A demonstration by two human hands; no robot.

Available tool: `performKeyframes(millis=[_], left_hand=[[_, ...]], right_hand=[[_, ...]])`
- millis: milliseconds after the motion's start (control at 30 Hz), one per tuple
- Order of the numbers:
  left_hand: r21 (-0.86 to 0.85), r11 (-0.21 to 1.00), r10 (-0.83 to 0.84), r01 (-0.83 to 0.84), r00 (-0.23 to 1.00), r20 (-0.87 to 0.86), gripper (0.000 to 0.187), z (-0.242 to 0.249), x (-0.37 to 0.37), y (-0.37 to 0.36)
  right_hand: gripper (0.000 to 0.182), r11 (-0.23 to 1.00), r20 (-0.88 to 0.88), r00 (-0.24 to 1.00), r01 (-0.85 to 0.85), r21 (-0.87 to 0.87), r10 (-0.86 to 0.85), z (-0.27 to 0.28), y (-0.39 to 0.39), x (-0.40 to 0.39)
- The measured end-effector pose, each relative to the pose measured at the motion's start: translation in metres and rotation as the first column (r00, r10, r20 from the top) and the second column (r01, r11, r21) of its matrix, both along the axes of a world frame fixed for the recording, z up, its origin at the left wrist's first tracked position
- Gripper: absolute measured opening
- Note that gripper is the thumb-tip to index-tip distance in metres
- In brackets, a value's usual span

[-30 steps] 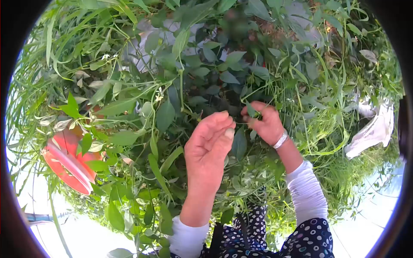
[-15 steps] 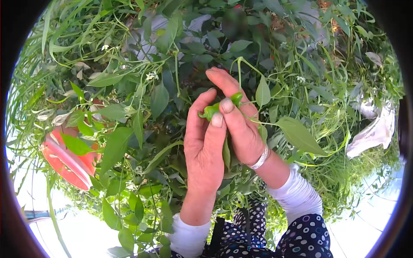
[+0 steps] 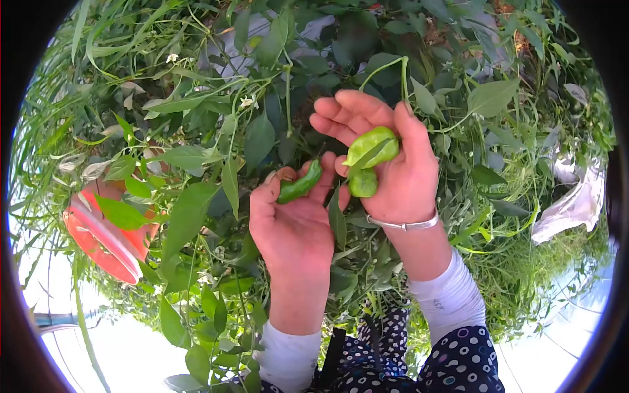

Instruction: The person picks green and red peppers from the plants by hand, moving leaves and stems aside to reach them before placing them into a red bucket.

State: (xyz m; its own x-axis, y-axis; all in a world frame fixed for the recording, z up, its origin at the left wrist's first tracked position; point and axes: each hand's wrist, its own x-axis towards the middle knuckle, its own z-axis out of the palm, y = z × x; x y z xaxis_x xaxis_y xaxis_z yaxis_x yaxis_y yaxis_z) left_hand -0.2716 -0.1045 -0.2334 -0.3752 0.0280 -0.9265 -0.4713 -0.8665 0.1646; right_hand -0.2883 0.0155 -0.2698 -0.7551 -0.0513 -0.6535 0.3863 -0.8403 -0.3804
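Note:
In the head view, my left hand is palm up, its curled fingers around a dark green pepper. Beside it, slightly higher, my right hand is turned palm up and cups light green peppers, one lying over a rounder one. The right fingers are half curled, with the thumb along the peppers' edge. A bent green stem rises just above the right thumb. Pepper plant leaves and small white flowers surround both hands.
An orange-red container lies tilted among leaves at left. White crumpled material hangs in the plants at right. Dense foliage fills the upper view, and my patterned clothing shows below.
My hands have separated and turned palm up. The dark green pepper now shows in my left fingers, and the light green peppers in my right palm have come into view.

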Motion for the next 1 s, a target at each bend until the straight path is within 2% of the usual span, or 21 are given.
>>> performKeyframes(millis=[33, 67, 133, 167, 200, 233, 267, 300, 333, 367, 400, 467, 533, 600, 667, 733, 767, 800, 867, 933, 1000], left_hand=[[-0.001, 1.000, -0.016, 0.016, 0.999, -0.028, 0.014, -0.001, 0.000, -0.002], [-0.003, 1.000, -0.015, 0.015, 1.000, -0.028, 0.014, -0.004, 0.003, -0.005], [-0.138, 0.986, -0.121, 0.093, 0.969, -0.214, 0.018, -0.010, 0.008, -0.011], [-0.139, 0.986, -0.121, 0.093, 0.970, -0.212, 0.018, -0.005, 0.003, -0.009], [-0.190, 0.933, -0.333, 0.306, 0.933, -0.133, 0.023, 0.006, -0.008, -0.004], [-0.222, 0.834, -0.527, 0.506, 0.849, -0.045, 0.028, 0.013, -0.014, -0.001], [-0.221, 0.834, -0.527, 0.506, 0.848, -0.047, 0.028, 0.014, -0.015, 0.000], [-0.156, 0.865, -0.487, 0.478, 0.873, -0.022, 0.034, 0.015, -0.015, 0.001], [-0.092, 0.891, -0.447, 0.445, 0.895, 0.005, 0.041, 0.015, -0.016, 0.002], [-0.110, 0.864, -0.501, 0.492, 0.863, -0.069, 0.047, 0.011, -0.014, 0.000], [-0.341, 0.737, -0.621, 0.584, 0.784, -0.001, 0.050, 0.016, -0.015, 0.013], [-0.352, 0.690, -0.704, 0.633, 0.700, -0.120, 0.048, 0.011, -0.013, 0.007], [-0.289, 0.743, -0.653, 0.603, 0.747, -0.120, 0.047, 0.007, -0.007, 0.006], [-0.228, 0.791, -0.601, 0.568, 0.791, -0.114, 0.046, 0.003, -0.003, 0.003], [-0.254, 0.796, -0.591, 0.549, 0.795, -0.135, 0.049, 0.002, 0.000, 0.001], [-0.218, 0.842, -0.525, 0.493, 0.842, -0.125, 0.049, 0.003, 0.002, 0.003], [-0.183, 0.883, -0.455, 0.432, 0.883, -0.111, 0.049, 0.003, 0.003, 0.004], [-0.184, 0.882, -0.457, 0.434, 0.883, -0.109, 0.049, 0.003, 0.002, 0.003], [-0.229, 0.899, -0.404, 0.373, 0.909, -0.104, 0.048, 0.001, 0.002, 0.003], [-0.285, 0.858, -0.470, 0.428, 0.877, -0.097, 0.048, 0.000, 0.001, 0.006], [-0.298, 0.933, -0.257, 0.203, 0.954, -0.154, 0.046, 0.001, -0.001, 0.018]], right_hand=[[0.056, 0.994, -0.006, 1.000, 0.002, -0.111, -0.003, -0.001, 0.007, 0.000], [0.056, 0.994, -0.006, 1.000, 0.001, -0.113, -0.002, 0.000, 0.010, 0.000], [0.057, 0.997, -0.025, 0.998, -0.052, -0.051, 0.051, 0.001, 0.013, 0.001], [0.056, 0.993, -0.088, 0.995, -0.048, -0.106, 0.038, -0.004, 0.014, 0.005], [0.056, 0.993, -0.087, 0.996, -0.047, -0.105, 0.038, -0.002, 0.013, 0.005], [0.056, 0.976, -0.127, 0.973, -0.179, 0.122, 0.195, 0.001, 0.011, 0.006], [0.055, 0.892, -0.131, 0.927, -0.290, 0.346, 0.352, 0.005, 0.007, 0.006], [0.053, 0.840, -0.103, 0.920, -0.293, 0.457, 0.378, 0.010, 0.002, 0.004], [0.053, 0.839, -0.103, 0.920, -0.292, 0.458, 0.377, 0.011, -0.001, 0.005], [0.052, 0.706, -0.127, 0.859, -0.314, 0.634, 0.496, 0.011, -0.004, 0.006], [0.051, 0.544, -0.123, 0.784, -0.300, 0.784, 0.609, 0.011, -0.006, 0.007], [0.051, 0.515, -0.094, 0.801, -0.284, 0.809, 0.591, 0.012, -0.012, 0.010], [0.050, 0.484, -0.061, 0.820, -0.274, 0.831, 0.570, 0.010, -0.013, 0.012], [0.052, 0.244, -0.056, 0.773, -0.130, 0.961, 0.632, 0.005, -0.013, 0.010], [0.048, 0.290, -0.143, 0.782, -0.050, 0.956, 0.606, 0.004, -0.014, 0.006], [0.042, 0.521, -0.104, 0.837, -0.232, 0.822, 0.537, 0.006, -0.015, 0.004], [0.031, 0.614, -0.115, 0.878, -0.226, 0.756, 0.464, 0.003, -0.017, 0.005], [0.031, 0.615, -0.114, 0.879, -0.226, 0.755, 0.463, 0.004, -0.018, 0.004], [0.023, 0.759, -0.060, 0.919, -0.283, 0.586, 0.389, 0.007, -0.020, 0.003], [0.020, 0.720, -0.085, 0.920, -0.239, 0.652, 0.382, -0.001, -0.021, 0.008], [0.019, 0.780, -0.203, 0.909, -0.177, 0.601, 0.363, -0.002, -0.022, 0.009]])
